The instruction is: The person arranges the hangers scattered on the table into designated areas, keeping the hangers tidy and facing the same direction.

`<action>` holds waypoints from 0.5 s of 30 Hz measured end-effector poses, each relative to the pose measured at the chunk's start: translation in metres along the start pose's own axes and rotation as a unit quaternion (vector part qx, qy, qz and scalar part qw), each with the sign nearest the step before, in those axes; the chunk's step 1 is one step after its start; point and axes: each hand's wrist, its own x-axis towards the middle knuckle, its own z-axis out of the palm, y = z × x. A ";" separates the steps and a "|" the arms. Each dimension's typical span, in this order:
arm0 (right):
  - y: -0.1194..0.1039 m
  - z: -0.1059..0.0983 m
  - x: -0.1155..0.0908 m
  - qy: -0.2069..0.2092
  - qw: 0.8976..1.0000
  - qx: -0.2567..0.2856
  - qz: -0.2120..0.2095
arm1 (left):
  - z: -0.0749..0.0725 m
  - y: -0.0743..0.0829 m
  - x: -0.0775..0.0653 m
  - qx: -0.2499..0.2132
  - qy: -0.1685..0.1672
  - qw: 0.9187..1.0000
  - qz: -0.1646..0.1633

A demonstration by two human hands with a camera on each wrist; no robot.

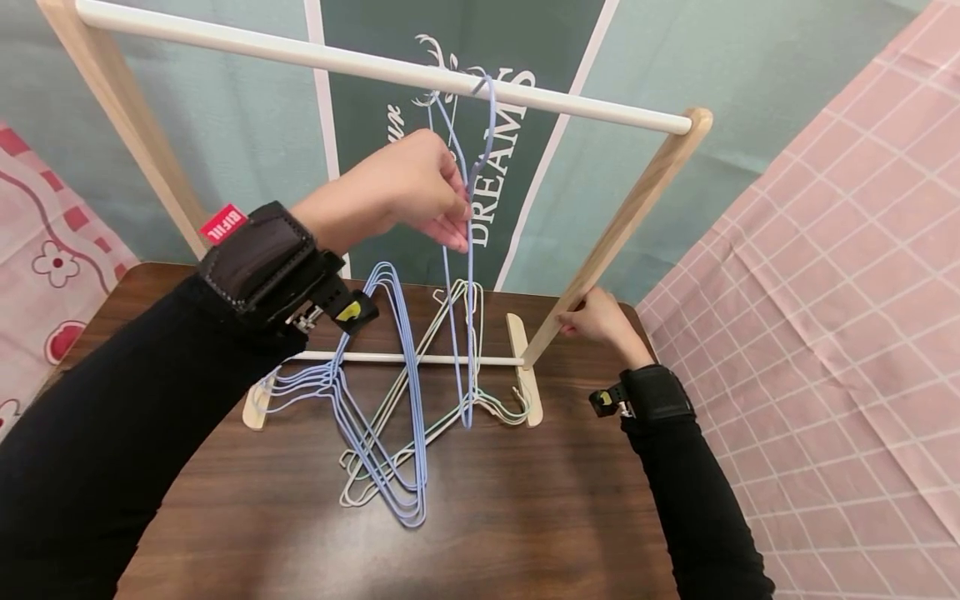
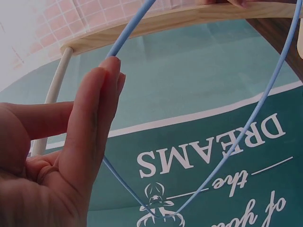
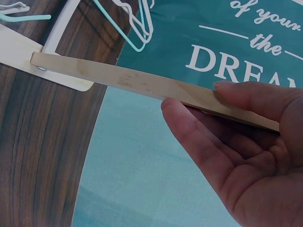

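Observation:
My left hand (image 1: 420,187) pinches a blue clothes hanger (image 1: 492,125) by its side, between thumb and fingers. The hanger's hook lies over the white top rail (image 1: 300,52) of a clothes rack, and its loop hangs down in front of the backdrop. In the left wrist view the blue wire (image 2: 130,27) runs up past the fingertips of that hand (image 2: 80,127). Lower on the right, my right hand (image 1: 597,319) grips the rack's wooden post (image 1: 626,221). Its thumb and fingers (image 3: 177,113) lie on opposite sides of the post in the right wrist view.
Several blue hangers (image 1: 418,417) lie stacked on the dark wooden table (image 1: 510,517), overlapping several white and pale green hangers (image 1: 441,325). A white lower bar (image 1: 495,361) joins the rack's feet. Behind hangs a green printed cloth (image 1: 555,25); pink checked cloth (image 1: 847,250) borders the right.

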 end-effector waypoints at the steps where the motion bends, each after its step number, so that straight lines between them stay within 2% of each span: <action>1: 0.000 0.000 0.000 0.000 1.000 -0.001 0.001 | 0.000 0.001 0.001 0.004 0.001 1.000 0.002; 6: 0.000 0.000 -0.001 0.000 1.000 -0.007 0.004 | 0.001 0.007 0.005 0.023 0.004 1.000 0.006; 15: -0.001 -0.001 0.000 -0.005 1.000 -0.013 0.004 | -0.005 0.012 0.008 0.022 0.000 1.000 0.011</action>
